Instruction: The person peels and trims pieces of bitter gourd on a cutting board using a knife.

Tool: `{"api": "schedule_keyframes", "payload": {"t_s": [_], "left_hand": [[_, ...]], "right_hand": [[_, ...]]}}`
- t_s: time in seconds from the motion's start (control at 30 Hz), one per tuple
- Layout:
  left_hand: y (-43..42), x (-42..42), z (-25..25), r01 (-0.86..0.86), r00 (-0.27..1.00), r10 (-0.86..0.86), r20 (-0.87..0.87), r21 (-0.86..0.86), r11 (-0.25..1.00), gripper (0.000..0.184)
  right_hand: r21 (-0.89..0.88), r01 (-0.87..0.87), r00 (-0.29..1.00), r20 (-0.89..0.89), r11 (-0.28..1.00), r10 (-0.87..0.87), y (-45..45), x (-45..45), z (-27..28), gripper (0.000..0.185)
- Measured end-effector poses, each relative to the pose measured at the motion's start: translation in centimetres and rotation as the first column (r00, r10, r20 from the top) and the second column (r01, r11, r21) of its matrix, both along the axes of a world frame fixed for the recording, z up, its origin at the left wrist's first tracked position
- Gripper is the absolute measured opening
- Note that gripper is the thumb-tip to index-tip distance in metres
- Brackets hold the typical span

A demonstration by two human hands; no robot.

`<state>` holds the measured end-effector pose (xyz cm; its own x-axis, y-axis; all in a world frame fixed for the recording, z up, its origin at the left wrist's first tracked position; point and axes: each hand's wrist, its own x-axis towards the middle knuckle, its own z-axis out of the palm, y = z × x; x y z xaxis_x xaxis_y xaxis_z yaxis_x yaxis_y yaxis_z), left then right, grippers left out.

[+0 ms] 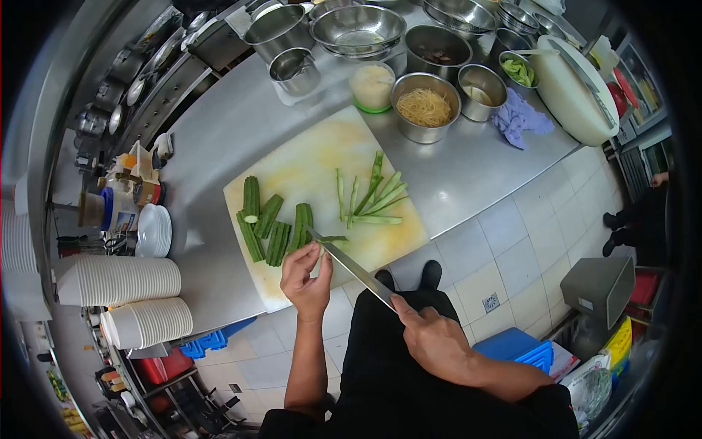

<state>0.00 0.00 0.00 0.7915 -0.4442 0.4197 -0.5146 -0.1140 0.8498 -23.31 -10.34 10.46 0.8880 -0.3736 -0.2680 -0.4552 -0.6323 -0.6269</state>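
My right hand (pixel 439 344) is closed around the handle of a kitchen knife (pixel 360 274), its blade pointing up and left over the cutting board (pixel 292 186). Near the blade's tip my left hand (pixel 306 282) pinches a small pale-green gourd piece (pixel 322 249), mostly hidden by the fingers. A thin green strip (pixel 334 238) lies beside the tip. Just beyond my left hand are several chunks of dark green ridged gourd (pixel 278 243), most lying down on the board's left side. Pale-green cut strips (pixel 382 197) are spread over its right side.
Metal bowls and pots line the counter's back; one holds noodle-like shreds (pixel 424 108). A purple cloth (pixel 521 121) lies near a large white tub (pixel 574 91). Stacked white bowls (pixel 124 280) stand left. Blue crates (pixel 515 347) are on the floor. Another person (pixel 640 219) stands far right.
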Motion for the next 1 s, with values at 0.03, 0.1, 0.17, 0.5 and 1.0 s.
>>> {"api": "schedule_keyframes", "payload": {"t_s": [0.03, 0.1, 0.17, 0.5, 1.0], "left_hand": [[0.0, -0.1, 0.1, -0.002, 1.000, 0.002, -0.007, -0.014, 1.000, 0.023], [-0.3, 0.3, 0.1, -0.003, 1.000, 0.003, -0.004, -0.032, 0.999, 0.023], [-0.2, 0.0, 0.3, -0.016, 1.000, 0.015, -0.023, -0.035, 0.999, 0.023], [-0.3, 0.2, 0.4, -0.010, 1.000, 0.010, 0.022, 0.003, 1.000, 0.023], [0.2, 0.4, -0.3, 0.013, 0.992, -0.024, 0.126, 0.090, 0.996, 0.022]], "right_hand": [[0.003, 0.002, 1.000, 0.020, 1.000, -0.002, 0.0, 0.1, -0.1, 0.065], [0.003, 0.004, 0.999, 0.050, 1.000, -0.004, -0.2, 0.6, -0.4, 0.063], [-0.015, 0.002, 1.000, 0.027, 1.000, -0.002, -0.1, 0.6, -0.1, 0.062], [-0.175, -0.009, 0.995, 0.095, 0.984, 0.026, -0.3, 1.7, -1.4, 0.058], [-0.154, -0.007, 0.995, 0.094, 0.988, 0.022, -0.5, 0.9, -1.7, 0.059]]}}
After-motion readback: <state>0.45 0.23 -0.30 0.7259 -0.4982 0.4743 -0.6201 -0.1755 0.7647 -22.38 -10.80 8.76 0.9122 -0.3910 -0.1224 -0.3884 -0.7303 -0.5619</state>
